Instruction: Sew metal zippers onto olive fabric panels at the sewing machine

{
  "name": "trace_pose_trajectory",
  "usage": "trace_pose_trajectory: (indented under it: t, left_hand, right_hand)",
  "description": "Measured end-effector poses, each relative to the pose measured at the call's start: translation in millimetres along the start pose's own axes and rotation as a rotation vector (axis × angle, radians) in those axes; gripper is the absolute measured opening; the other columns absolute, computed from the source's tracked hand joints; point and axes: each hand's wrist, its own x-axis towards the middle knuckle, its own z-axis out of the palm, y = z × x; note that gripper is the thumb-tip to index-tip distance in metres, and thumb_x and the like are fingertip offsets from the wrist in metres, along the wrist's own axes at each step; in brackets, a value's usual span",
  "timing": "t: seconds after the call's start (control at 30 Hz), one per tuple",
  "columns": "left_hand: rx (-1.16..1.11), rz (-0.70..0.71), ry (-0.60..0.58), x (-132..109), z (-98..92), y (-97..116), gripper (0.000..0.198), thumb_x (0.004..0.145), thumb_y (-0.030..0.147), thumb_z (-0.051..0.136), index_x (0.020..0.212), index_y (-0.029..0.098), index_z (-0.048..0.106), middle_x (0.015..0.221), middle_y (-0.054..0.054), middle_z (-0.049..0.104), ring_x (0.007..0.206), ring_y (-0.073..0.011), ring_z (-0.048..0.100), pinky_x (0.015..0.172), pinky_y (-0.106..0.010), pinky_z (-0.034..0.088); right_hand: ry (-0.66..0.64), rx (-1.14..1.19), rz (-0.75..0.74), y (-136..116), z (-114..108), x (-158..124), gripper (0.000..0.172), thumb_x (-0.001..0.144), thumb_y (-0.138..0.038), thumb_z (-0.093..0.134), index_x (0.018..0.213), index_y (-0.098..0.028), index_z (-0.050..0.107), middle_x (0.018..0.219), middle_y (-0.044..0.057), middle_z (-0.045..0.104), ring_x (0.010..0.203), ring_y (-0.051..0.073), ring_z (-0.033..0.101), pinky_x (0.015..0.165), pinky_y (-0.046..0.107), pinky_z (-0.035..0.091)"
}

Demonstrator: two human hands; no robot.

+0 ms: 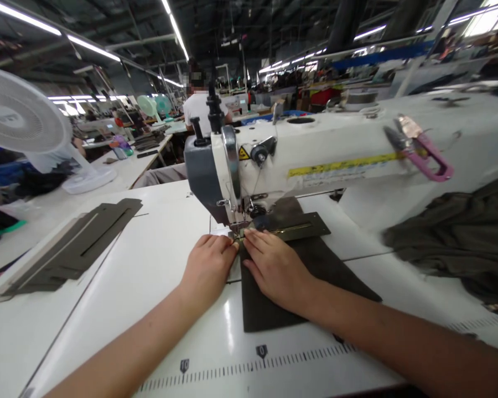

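A dark olive fabric panel (269, 315) lies under the needle area of a white sewing machine (332, 149). Across its top runs a narrower strip with a slot (309, 228), reaching in beneath the presser foot (237, 225). My left hand (209, 262) is closed at the left edge of the fabric, its thumb and forefinger pinched together beside the foot. Flat on the panel rests my right hand (276, 268), fingers stretched toward the foot and thumb a little apart. The fabric right at the fingertips is partly hidden by both hands.
Slotted olive pieces (83, 249) are stacked on the left of the table. Pink-handled snips (429, 157) hang on the machine arm. Dark cloth (448, 232) is bunched at right. A white fan (20, 116) stands at left; a person (197, 105) sits ahead.
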Motion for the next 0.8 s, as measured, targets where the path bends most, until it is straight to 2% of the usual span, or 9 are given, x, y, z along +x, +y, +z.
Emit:
trace_pose_trajectory:
  t: [0.2,0.37,0.8]
  left_hand:
    - [-0.018,0.001,-0.015,1.8,0.8,0.6,0.015,0.081,0.015,0.049,0.087,0.014,0.063,0.084,-0.008,0.062,0.078,-0.0220,0.058,0.074,-0.036,0.045]
    - [-0.016,0.011,0.001,4.4,3.2,-1.3,0.017,0.079,0.013,0.047,0.087,0.014,0.062,0.083,-0.008,0.063,0.077,-0.0219,0.058,0.072,-0.035,0.044]
    - [-0.009,-0.024,-0.008,7.8,8.6,-5.4,0.011,0.079,0.012,0.050,0.078,0.013,0.060,0.081,-0.007,0.062,0.077,-0.0212,0.058,0.071,-0.034,0.045]
  right_hand:
    - [-0.086,-0.041,0.014,-3.7,-7.7,3.2,0.035,0.084,-0.019,0.047,0.111,0.001,0.057,0.120,0.019,0.054,0.110,0.027,0.048,0.098,0.038,0.035]
    - [-0.109,-0.036,-0.007,0.3,-9.0,5.4,0.036,0.085,-0.020,0.045,0.113,0.001,0.056,0.120,0.018,0.053,0.110,0.027,0.046,0.098,0.038,0.035]
    - [-0.016,0.009,-0.043,7.3,-0.2,8.8,0.028,0.082,-0.017,0.046,0.104,-0.005,0.058,0.108,0.017,0.059,0.101,0.027,0.052,0.092,0.042,0.041]
